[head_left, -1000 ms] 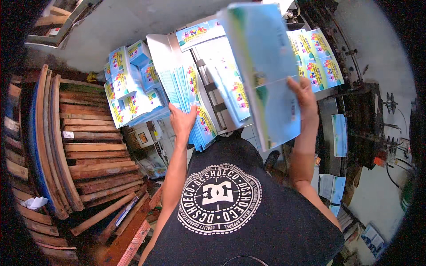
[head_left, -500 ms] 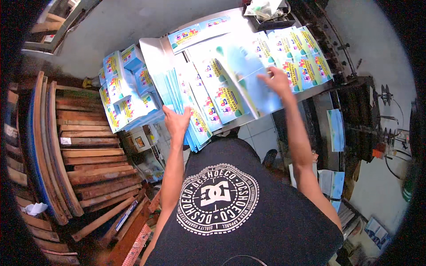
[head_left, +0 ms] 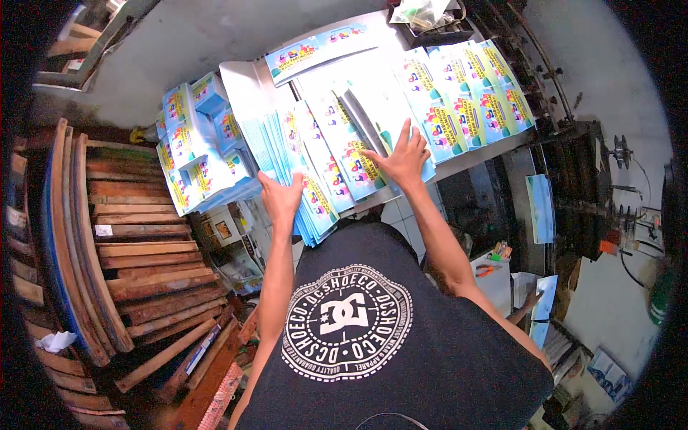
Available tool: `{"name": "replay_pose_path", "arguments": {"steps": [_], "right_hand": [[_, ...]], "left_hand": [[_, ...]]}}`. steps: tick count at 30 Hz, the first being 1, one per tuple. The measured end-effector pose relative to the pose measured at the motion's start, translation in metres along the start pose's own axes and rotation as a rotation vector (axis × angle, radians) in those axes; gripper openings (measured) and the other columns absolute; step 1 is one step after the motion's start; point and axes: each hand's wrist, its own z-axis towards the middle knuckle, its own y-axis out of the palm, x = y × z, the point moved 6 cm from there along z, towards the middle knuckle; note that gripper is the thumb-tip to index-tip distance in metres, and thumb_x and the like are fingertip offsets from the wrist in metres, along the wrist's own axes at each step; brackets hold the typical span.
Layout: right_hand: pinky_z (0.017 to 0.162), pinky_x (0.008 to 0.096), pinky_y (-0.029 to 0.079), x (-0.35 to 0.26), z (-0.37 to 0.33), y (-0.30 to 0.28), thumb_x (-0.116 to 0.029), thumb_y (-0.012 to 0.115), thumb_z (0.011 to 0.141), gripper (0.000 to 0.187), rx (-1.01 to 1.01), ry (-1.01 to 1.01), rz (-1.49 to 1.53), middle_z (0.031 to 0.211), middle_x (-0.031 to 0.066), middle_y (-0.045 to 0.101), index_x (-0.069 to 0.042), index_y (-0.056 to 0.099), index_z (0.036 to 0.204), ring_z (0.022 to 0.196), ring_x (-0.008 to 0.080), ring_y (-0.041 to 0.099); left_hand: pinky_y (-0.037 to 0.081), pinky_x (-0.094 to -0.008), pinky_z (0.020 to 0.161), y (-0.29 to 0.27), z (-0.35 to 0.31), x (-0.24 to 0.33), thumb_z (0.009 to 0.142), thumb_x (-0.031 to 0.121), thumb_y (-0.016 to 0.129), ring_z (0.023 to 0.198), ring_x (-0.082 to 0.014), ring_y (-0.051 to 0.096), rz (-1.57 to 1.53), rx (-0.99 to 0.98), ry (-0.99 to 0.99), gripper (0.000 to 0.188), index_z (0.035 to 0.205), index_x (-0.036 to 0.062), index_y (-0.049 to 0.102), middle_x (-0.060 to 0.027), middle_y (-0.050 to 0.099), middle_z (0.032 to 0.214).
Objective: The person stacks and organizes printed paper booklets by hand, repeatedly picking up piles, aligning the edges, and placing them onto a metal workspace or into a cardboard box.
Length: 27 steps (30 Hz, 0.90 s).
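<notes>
My left hand (head_left: 282,201) is closed round the near end of a fanned stack of folded light-blue printed covers (head_left: 276,154), thumb on the right side and fingers on the left. Fingers spread, my right hand (head_left: 403,159) rests on the near part of a pale sheet (head_left: 387,107) that glares white. A dark gap shows along the sheet's left edge, beside a printed cover (head_left: 358,168) with yellow lettering and cartoon figures. Overlapping rows of such covers (head_left: 466,107) lie to the right of that hand.
Stacked booklets (head_left: 190,136) stand at the table's left end. At the back are a long printed strip (head_left: 315,54) and a black box (head_left: 430,32) with plastic bags. Wooden planks (head_left: 150,247) fill the left side. At lower right, another person's hand (head_left: 530,301) touches blue sheets.
My right hand has moved left and nearer to me, from a lifted, blurred blue sheet to lying spread on the pale sheet. My left hand stays at the stack.
</notes>
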Motion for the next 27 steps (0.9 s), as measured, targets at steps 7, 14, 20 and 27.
{"name": "replay_pose_path", "arguments": {"steps": [7, 14, 20, 27], "right_hand": [[0.096, 0.0625, 0.032, 0.032, 0.009, 0.005, -0.074, 0.07, 0.069, 0.113, 0.019, 0.118, 0.049, 0.131, 0.0241, 0.046, 0.002, 0.034, 0.145, 0.12, 0.0402, 0.044], [0.083, 0.0479, 0.045, 0.032, 0.015, -0.028, -0.037, 0.088, 0.067, 0.069, 0.251, -0.046, 0.066, 0.103, 0.0157, 0.063, -0.001, 0.053, 0.114, 0.101, 0.0342, 0.059], [0.061, 0.0478, 0.051, -0.004, 0.015, -0.072, -0.02, 0.067, 0.088, 0.026, -0.027, -0.034, 0.485, 0.082, 0.0219, 0.067, -0.003, 0.057, 0.103, 0.073, 0.0396, 0.068], [0.075, 0.048, 0.052, -0.131, -0.046, 0.0, -0.017, 0.062, 0.085, 0.024, -0.455, -0.312, 0.457, 0.09, 0.0241, 0.068, -0.006, 0.06, 0.106, 0.084, 0.043, 0.067]], "left_hand": [[0.047, -0.0497, 0.094, -0.002, -0.003, 0.004, 0.074, 0.04, 0.075, 0.108, -0.0492, 0.059, -0.025, -0.018, 0.011, 0.096, 0.137, -0.016, 0.028, -0.0377, 0.058, 0.117], [0.048, -0.0498, 0.092, -0.005, 0.003, -0.006, 0.074, 0.041, 0.075, 0.106, -0.0501, 0.06, 0.032, 0.007, 0.004, 0.097, 0.138, -0.0143, 0.028, -0.0372, 0.06, 0.114], [0.048, -0.05, 0.092, -0.01, 0.001, -0.003, 0.075, 0.041, 0.074, 0.104, -0.05, 0.06, 0.013, -0.038, -0.022, 0.096, 0.138, -0.0146, 0.028, -0.0373, 0.06, 0.113], [0.046, -0.0495, 0.095, -0.006, 0.006, 0.005, 0.073, 0.056, 0.075, 0.11, -0.0503, 0.058, -0.06, -0.007, -0.05, 0.109, 0.138, -0.0168, 0.027, -0.0403, 0.058, 0.115]]}}
